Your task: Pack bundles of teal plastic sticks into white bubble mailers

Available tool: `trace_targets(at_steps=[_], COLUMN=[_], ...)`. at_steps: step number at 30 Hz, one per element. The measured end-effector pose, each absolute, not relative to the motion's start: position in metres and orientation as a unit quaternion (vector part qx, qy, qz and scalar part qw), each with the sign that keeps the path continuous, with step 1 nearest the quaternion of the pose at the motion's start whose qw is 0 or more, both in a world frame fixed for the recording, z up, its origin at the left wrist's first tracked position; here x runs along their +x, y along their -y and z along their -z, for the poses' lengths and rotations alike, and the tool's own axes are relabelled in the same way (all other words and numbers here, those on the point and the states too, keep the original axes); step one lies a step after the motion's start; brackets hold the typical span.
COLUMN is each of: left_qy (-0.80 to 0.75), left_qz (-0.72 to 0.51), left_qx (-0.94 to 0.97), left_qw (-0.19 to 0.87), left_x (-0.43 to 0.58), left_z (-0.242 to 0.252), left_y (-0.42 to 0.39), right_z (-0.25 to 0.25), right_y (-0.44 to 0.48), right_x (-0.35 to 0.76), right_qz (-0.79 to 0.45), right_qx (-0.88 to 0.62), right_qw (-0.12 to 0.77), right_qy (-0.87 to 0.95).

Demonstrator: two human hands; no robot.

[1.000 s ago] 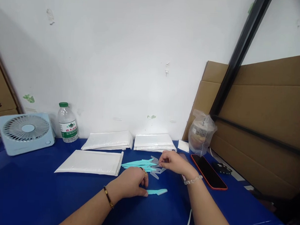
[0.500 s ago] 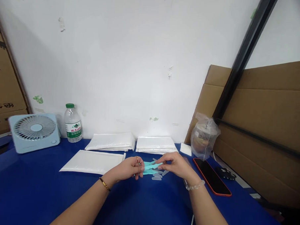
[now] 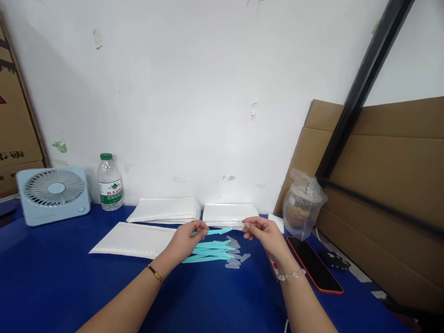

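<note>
My left hand (image 3: 190, 238) pinches the end of a slim teal stick (image 3: 214, 232), which looks like an eyebrow razor and points right. Right of its free end, my right hand (image 3: 262, 233) is apart from the stick, thumb and forefinger close together; whether something small and clear sits between them, I cannot make out. Below lies a loose bunch of similar teal sticks (image 3: 211, 252) on the blue table (image 3: 208, 303). Several small translucent caps (image 3: 233, 266) are scattered at the bunch's right end.
A white padded mailer (image 3: 130, 241) lies left of the sticks, with two stacks of white mailers (image 3: 164, 209) (image 3: 229, 211) against the wall. A fan (image 3: 55, 193) and a water bottle (image 3: 110, 188) stand left. Rightward are a bagged drink cup (image 3: 301, 207) and a phone (image 3: 315, 266).
Both hands were together on the teal stick above the bunch. They have drawn apart: the left hand has moved left with the stick, the right hand has come off it and moved right.
</note>
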State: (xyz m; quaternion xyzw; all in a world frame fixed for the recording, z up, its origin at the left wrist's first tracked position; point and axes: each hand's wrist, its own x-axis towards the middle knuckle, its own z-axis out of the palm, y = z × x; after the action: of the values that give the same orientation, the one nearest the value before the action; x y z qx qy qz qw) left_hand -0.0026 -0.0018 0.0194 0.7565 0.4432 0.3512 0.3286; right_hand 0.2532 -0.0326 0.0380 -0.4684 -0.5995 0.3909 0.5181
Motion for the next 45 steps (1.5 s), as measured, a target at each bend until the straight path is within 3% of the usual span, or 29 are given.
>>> trace_targets(at_steps=[18, 22, 30, 36, 39, 45], left_qy=[-0.440, -0.455, -0.457, -0.473, -0.487, -0.513], left_qz=[-0.332, -0.288, -0.097, -0.155, -0.172, -0.165], left_qx=[0.780, 0.795, 0.858, 0.859, 0.851, 0.833], left_qw=[0.297, 0.278, 0.214, 0.124, 0.095, 0.126], left_x=[0.005, 0.009, 0.014, 0.010, 0.005, 0.004], left_z=[-0.019, -0.019, -0.027, -0.017, -0.010, -0.006], left_y=[0.006, 0.014, 0.044, 0.027, 0.015, 0.004], right_z=[-0.028, -0.027, -0.027, -0.018, -0.016, -0.016], right_y=[0.034, 0.034, 0.033, 0.030, 0.030, 0.026], right_x=[0.233, 0.237, 0.269, 0.265, 0.265, 0.265], right_qz=[-0.446, -0.440, -0.221, -0.222, -0.248, -0.350], right_qx=[-0.452, -0.462, -0.572, -0.578, -0.582, -0.531], right_qw=[0.443, 0.375, 0.219, 0.134, 0.156, 0.361], right_qy=[0.633, 0.673, 0.759, 0.774, 0.758, 0.682])
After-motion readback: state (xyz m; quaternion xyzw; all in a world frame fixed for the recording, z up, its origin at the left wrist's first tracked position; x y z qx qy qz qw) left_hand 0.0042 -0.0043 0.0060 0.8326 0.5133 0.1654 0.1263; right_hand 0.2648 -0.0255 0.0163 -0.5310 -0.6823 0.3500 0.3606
